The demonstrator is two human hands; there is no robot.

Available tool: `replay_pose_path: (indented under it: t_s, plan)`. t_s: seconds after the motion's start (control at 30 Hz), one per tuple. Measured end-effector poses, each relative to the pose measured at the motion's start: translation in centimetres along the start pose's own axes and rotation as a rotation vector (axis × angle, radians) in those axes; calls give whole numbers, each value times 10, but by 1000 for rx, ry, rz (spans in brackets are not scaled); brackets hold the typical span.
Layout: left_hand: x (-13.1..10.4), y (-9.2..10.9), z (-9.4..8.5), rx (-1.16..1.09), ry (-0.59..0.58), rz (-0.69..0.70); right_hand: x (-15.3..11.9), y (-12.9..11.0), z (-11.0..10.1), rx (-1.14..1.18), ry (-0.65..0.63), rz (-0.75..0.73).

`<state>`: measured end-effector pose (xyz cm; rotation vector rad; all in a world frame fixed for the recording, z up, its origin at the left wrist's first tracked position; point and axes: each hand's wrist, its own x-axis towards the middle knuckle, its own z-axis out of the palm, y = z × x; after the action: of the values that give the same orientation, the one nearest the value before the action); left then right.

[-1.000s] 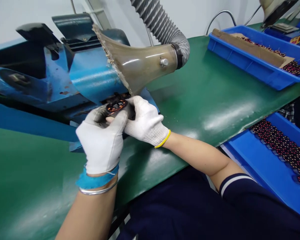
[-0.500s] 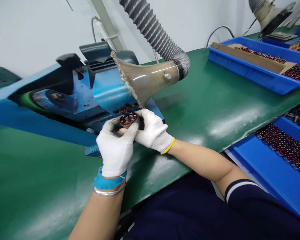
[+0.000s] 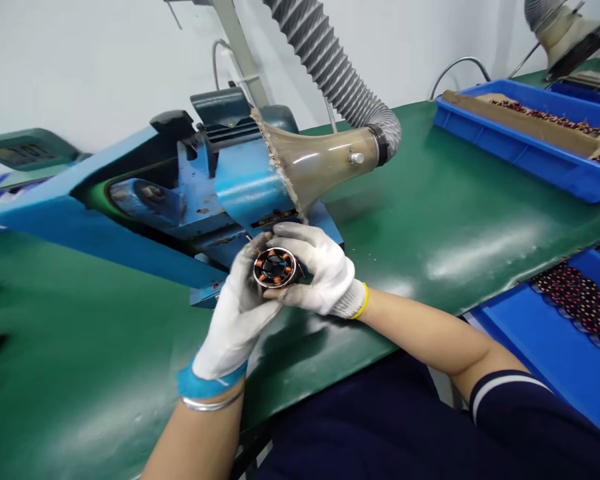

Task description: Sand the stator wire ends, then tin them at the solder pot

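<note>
A round motor stator (image 3: 275, 268) with copper windings, black insulation and a shiny metal rim is held between my two white-gloved hands. My left hand (image 3: 239, 307) grips its left side, thumb below and fingers behind. From the right, my right hand (image 3: 320, 267) closes on it, fingers over the top and thumb underneath. The stator's open face is tilted up towards me, and thin wires stick out at its sides. Just behind my hands stands a blue belt-driven machine (image 3: 253, 180) with a translucent suction hood (image 3: 325, 157); the stator is apart from its slot.
A grey ribbed hose (image 3: 335, 67) rises from the hood. At the back right a blue tray (image 3: 510, 150) holds cardboard and many small wound parts. Another blue bin (image 3: 535, 347) with rows of parts sits lower right. A green scale-like display (image 3: 30, 150) stands far left on the green table (image 3: 405, 220).
My hands have drawn the stator back from the machine's slot towards me and turned its face upward. The view has shifted slightly left.
</note>
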<state>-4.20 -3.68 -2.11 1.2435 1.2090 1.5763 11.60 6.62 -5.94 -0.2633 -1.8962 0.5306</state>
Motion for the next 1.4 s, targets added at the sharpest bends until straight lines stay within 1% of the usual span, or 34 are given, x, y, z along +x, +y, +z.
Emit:
replay_pose_path:
  t_s: [0.03,0.07,0.13,0.2,0.27,0.37,0.47,0.53,0.57,0.6,0.67,0.73,0.77,0.8,0.83,0.9,0.97,1.0,1.03,1.13,1.17,1.2,1.3,1.33,1.37,1.4]
  plan:
    - [0,3,-6,-52,-55,-76,0,2,-1,-32,-30,-13]
    - [0,6,-12,-80,-76,-147,1,3,-2,-60,-63,-14]
    - [2,11,-19,-81,-30,-242,3,2,-5,-96,-113,-23]
    - [4,13,-21,-41,54,-274,5,-1,-10,-106,-141,-34]
    - [5,12,-19,9,101,-257,7,-4,-13,-95,-145,-34]
    - [6,10,-13,110,125,-191,10,-8,-17,-45,-140,-3]
    - [7,9,-7,210,169,-130,14,-14,-20,15,-179,-7]
    - [7,10,-4,251,176,-99,15,-20,-22,46,-194,34]
    - [7,10,-4,261,165,-87,15,-22,-23,64,-171,96]
    - [7,10,-4,265,147,-77,16,-25,-23,94,-125,195]
    - [6,10,-3,269,119,-64,18,-27,-22,219,17,486]
    - [5,9,-1,287,135,-35,22,-26,-22,406,162,775]
    - [4,8,0,306,158,-11,25,-26,-23,490,199,870]
    - [3,8,2,334,187,18,27,-26,-23,549,202,918]
    - [3,7,3,373,222,51,29,-27,-25,577,171,925]
    - [2,6,6,455,272,111,32,-30,-27,580,47,864]
    - [1,6,7,508,270,147,35,-32,-31,579,-59,799]
    - [1,7,7,520,251,153,36,-32,-33,586,-68,796]
    - [1,7,6,524,229,155,38,-31,-35,598,-42,817]
    - [1,8,5,555,202,171,44,-26,-44,605,163,919]
    - [1,9,5,576,205,182,46,-25,-46,589,192,924]
    - [1,9,5,599,208,195,48,-25,-49,566,160,910]
    - [-1,11,6,653,173,223,49,-29,-52,532,-133,837]
    - [-1,11,6,664,152,227,49,-29,-53,542,-182,829]
    - [-2,12,7,673,134,229,49,-28,-53,557,-162,836]
    - [-2,12,8,680,121,227,49,-26,-53,568,-82,856]
